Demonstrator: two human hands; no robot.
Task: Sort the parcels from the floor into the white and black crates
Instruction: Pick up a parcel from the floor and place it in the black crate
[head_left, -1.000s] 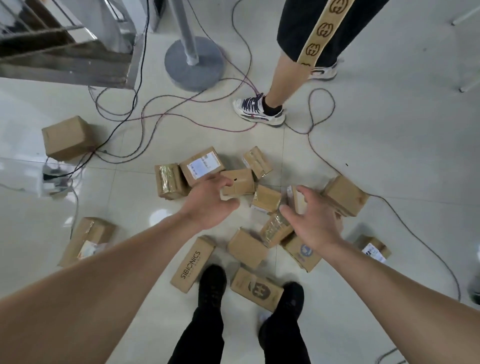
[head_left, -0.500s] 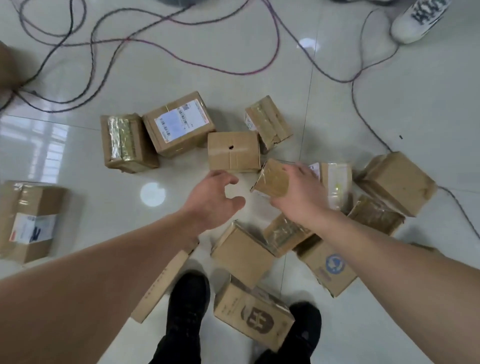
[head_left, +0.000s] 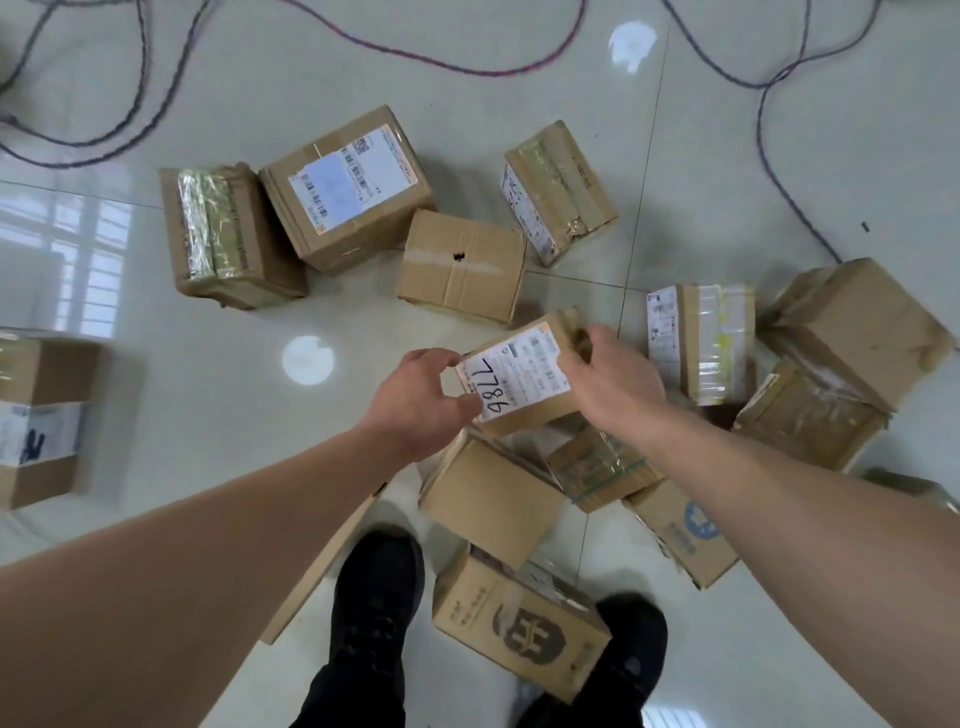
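Parcels (head_left: 461, 266) scattered on floor (head_left: 753, 130) before shoes (head_left: 376, 587).

Bare left hand (head_left: 421, 400) and right hand (head_left: 613, 384), forearms (head_left: 234, 545) uncovered; black trousers (head_left: 358, 691) and plain black shoes (head_left: 376, 582) nearest the viewer.

- Bright, cool, even light on the glossy tiled floor (head_left: 727, 171); nothing falls into darkness.
- A window reflection (head_left: 72, 260) glares at the floor's left edge; a round light reflection (head_left: 307, 359) burns white nearby, a second light reflection (head_left: 631, 44) near the top edge.
- Shadows beside the parcels (head_left: 462, 265) are soft and short.
- Tape on the taped parcel (head_left: 202, 223) glints.
- The held parcel (head_left: 519, 384) has a sharp label; the left-edge parcel (head_left: 36, 421) is smeared.
- Wide-angle stretch swells the left forearm (head_left: 182, 571) and right forearm (head_left: 831, 519).
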